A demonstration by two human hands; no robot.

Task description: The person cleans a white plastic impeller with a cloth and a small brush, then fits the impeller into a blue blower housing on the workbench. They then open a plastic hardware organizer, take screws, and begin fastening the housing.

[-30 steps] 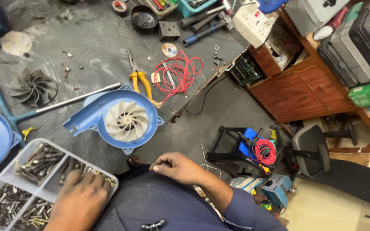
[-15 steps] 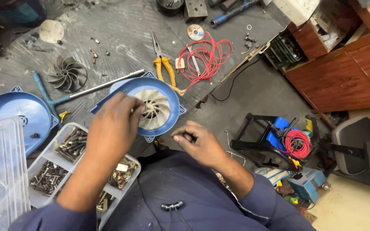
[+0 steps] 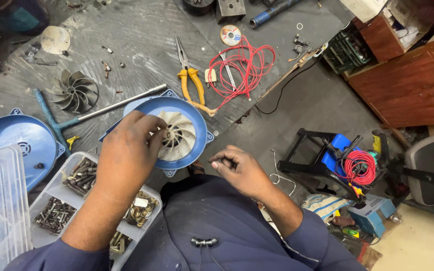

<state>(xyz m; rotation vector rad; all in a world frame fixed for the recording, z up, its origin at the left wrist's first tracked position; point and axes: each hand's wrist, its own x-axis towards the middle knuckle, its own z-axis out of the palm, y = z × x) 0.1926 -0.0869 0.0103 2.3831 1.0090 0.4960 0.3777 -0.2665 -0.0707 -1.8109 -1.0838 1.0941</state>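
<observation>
A blue blower housing (image 3: 197, 113) lies on the grey mat with a white fan wheel (image 3: 181, 134) inside it. My left hand (image 3: 129, 150) reaches over the housing, its fingertips pinched at the hub of the white wheel; what they pinch is too small to tell. My right hand (image 3: 239, 168) hovers just right of the housing above my lap, fingers curled loosely, index and thumb nearly touching, with nothing visible in them.
A clear compartment box (image 3: 71, 193) of screws and nuts sits under my left forearm. A blue housing cover (image 3: 13, 143), a dark metal impeller (image 3: 74, 91), a T-handled wrench (image 3: 106, 108), yellow-handled pliers (image 3: 192, 80) and red wire (image 3: 239, 68) lie around. A wooden cabinet (image 3: 408, 80) stands at right.
My left hand rose from the screw box to the white fan wheel and settled on its hub. My right hand shifted slightly. The view tilted toward me.
</observation>
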